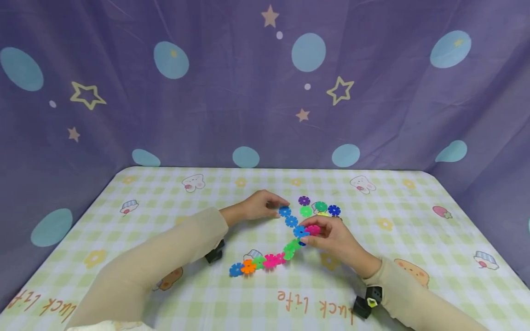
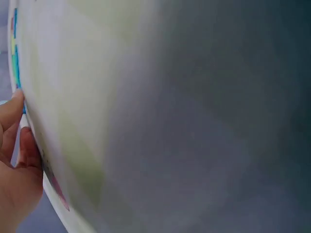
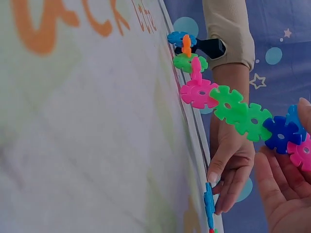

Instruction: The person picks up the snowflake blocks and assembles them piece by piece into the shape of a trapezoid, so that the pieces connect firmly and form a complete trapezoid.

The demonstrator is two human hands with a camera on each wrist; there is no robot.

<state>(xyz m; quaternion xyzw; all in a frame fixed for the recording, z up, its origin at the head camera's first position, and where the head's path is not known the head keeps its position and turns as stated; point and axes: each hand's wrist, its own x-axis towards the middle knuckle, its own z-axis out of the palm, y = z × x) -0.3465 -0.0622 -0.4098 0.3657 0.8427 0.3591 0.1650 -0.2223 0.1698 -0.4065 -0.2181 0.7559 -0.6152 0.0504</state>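
Note:
My right hand point(image 1: 337, 236) pinches one end of a chain of plastic snowflake discs point(image 1: 271, 261), at a blue disc point(image 1: 301, 231) and a pink disc point(image 1: 312, 230). From there green, pink and orange discs run down-left to a blue end disc point(image 1: 236, 270); the right wrist view shows the chain held off the table, with a dark blue disc point(image 3: 282, 135) near the fingers. My left hand point(image 1: 261, 205) has thumb and fingertip around the edges of a separate blue disc point(image 1: 285, 211) low at the cloth. Another blue disc point(image 1: 291, 221) is beside it, toward the right hand.
Loose discs lie behind the right hand: purple point(image 1: 304, 201), light green point(image 1: 306, 211), teal point(image 1: 321, 206), dark blue point(image 1: 334, 210) and a partly hidden yellow one point(image 1: 322, 213). A checked cloth point(image 1: 198, 299) covers the table, and a purple curtain point(image 1: 265, 124) stands behind it.

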